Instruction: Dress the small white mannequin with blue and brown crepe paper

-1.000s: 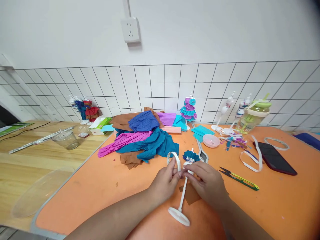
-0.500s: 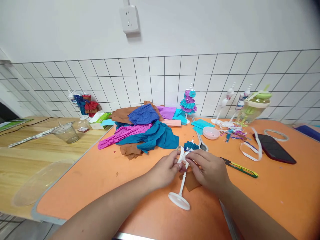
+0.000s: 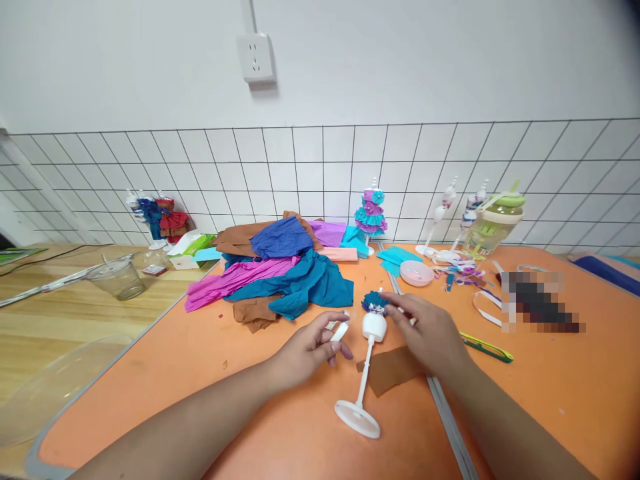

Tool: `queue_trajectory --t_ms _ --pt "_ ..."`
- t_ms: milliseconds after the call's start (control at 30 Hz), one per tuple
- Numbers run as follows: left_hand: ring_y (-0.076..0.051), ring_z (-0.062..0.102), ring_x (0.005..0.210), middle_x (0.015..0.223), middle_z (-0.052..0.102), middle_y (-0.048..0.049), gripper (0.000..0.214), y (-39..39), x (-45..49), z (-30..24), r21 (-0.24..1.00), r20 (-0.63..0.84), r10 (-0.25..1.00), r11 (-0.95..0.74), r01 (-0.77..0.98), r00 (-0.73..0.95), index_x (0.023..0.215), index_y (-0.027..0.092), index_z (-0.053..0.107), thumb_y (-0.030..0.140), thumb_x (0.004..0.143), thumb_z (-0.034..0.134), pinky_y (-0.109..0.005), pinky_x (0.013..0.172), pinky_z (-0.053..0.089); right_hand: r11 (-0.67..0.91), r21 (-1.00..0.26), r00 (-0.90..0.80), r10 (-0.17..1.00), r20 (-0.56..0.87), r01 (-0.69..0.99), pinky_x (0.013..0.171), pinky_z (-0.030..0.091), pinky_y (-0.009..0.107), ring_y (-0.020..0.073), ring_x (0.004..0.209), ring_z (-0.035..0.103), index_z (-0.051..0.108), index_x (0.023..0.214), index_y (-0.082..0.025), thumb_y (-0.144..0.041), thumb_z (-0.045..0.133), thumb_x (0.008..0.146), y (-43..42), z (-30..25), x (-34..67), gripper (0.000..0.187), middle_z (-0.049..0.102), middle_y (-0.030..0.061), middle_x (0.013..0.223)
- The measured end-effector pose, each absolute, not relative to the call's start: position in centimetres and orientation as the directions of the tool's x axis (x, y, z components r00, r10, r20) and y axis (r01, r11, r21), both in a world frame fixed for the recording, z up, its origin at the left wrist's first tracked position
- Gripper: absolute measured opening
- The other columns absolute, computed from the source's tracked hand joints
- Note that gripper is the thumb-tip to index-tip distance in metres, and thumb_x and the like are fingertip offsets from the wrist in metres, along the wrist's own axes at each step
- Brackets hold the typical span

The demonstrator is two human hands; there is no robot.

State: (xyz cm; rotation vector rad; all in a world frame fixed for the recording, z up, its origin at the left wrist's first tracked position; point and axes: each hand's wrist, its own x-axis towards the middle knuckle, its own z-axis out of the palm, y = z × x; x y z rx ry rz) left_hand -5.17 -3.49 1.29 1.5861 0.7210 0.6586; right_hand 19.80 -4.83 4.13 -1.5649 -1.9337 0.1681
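Note:
A white doll stand (image 3: 365,377) with a round base tilts on the orange table (image 3: 550,393), topped by a white bust and a blue ruffled paper collar (image 3: 375,301). My right hand (image 3: 430,337) holds the top of the stand, fingers closed at the collar. My left hand (image 3: 311,348) pinches a short white strip (image 3: 339,330) just left of the bust. A brown paper piece (image 3: 393,375) lies under the stand.
A heap of coloured crepe paper (image 3: 285,270) lies behind the hands. A pink dish (image 3: 417,273), green-yellow scissors (image 3: 485,347), white strips, finished paper-dress dolls (image 3: 371,213) and a bottle (image 3: 493,227) stand at the back. A plastic cup (image 3: 116,279) sits on the wooden table at left.
The hands have parted: my left hand drew back to the left with the white strip, and the bust now shows bare between them. The camera shifted slightly.

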Motion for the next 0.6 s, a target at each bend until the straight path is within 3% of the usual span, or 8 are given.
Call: queue_trajectory --t_ms 67,167,233,300,467,533,600 --pt "-0.013 0.058 0.067 0.092 0.072 -0.0089 0.051 -3.3 -5.3 1.1 0.997 0.022 0.772 -0.062 0.042 0.635 0.130 0.018 0.041 0.043 0.090 0.059 -0.028 0.070 0.042 0.010 -0.355 0.100 0.952 0.290 0.935 0.072 0.047 0.037 0.0273 0.095 0.066 0.066 0.113 -0.027 -0.038 0.041 0.095 -4.1 4.4 22.6 0.033 0.071 0.0061 0.109" --pt "-0.013 0.058 0.066 0.091 0.073 -0.0090 0.053 -3.3 -5.2 1.0 1.000 0.026 0.776 -0.029 -0.005 0.630 0.130 0.019 0.040 0.043 0.088 0.062 -0.028 0.069 0.042 -0.225 -0.111 0.229 0.973 0.023 0.968 0.070 0.044 0.039 0.0366 0.105 0.060 0.066 0.102 -0.018 -0.034 0.057 0.085 -3.1 3.3 27.4 0.025 0.067 0.0156 0.109" --pt "-0.013 0.057 0.066 0.091 0.073 -0.0088 0.054 -3.3 -5.0 0.9 1.000 0.025 0.780 -0.013 -0.025 0.625 0.131 0.019 0.039 0.042 0.088 0.063 -0.028 0.069 0.041 -0.292 -0.056 0.280 0.946 -0.164 0.955 0.063 0.043 0.037 0.0364 0.091 0.065 0.066 0.089 -0.013 -0.026 0.067 0.075 -2.5 1.9 30.0 0.019 0.067 0.0196 0.096" --pt "-0.012 0.057 0.066 0.092 0.073 -0.0087 0.054 -3.3 -4.9 0.7 0.999 0.025 0.788 -0.006 -0.033 0.615 0.131 0.019 0.038 0.041 0.088 0.062 -0.028 0.069 0.042 -0.287 -0.067 0.265 0.938 -0.225 0.956 0.060 0.041 0.033 0.0311 0.080 0.067 0.064 0.080 -0.015 -0.018 0.071 0.070 -2.2 0.6 31.6 0.013 0.067 0.0153 0.084" --pt "-0.012 0.057 0.067 0.094 0.073 -0.0097 0.054 -3.2 -4.9 0.4 0.998 0.028 0.791 0.007 -0.055 0.611 0.132 0.019 0.035 0.038 0.089 0.062 -0.029 0.071 0.042 -0.268 -0.094 0.242 0.944 -0.223 0.959 0.056 0.039 0.032 0.0277 0.070 0.065 0.059 0.064 -0.018 -0.019 0.068 0.073 -1.8 1.0 32.8 0.013 0.065 0.0110 0.070" --pt "-0.012 0.057 0.067 0.094 0.073 -0.0099 0.056 -3.2 -4.9 0.3 0.997 0.031 0.795 0.016 -0.071 0.606 0.132 0.018 0.034 0.038 0.089 0.062 -0.029 0.070 0.041 -0.256 -0.100 0.241 0.960 -0.145 0.961 0.057 0.038 0.032 0.0277 0.075 0.065 0.061 0.076 -0.018 -0.024 0.057 0.084 -1.9 2.4 32.0 0.011 0.067 0.0140 0.079" --pt "-0.012 0.057 0.066 0.093 0.073 -0.0100 0.057 -3.2 -4.8 0.2 0.996 0.033 0.799 0.022 -0.084 0.601 0.132 0.018 0.035 0.039 0.088 0.063 -0.028 0.069 0.041 -0.234 -0.131 0.233 0.972 -0.022 0.963 0.058 0.038 0.031 0.0272 0.080 0.064 0.059 0.096 -0.019 -0.032 0.043 0.092 -2.5 4.1 29.9 0.021 0.068 0.0144 0.092"
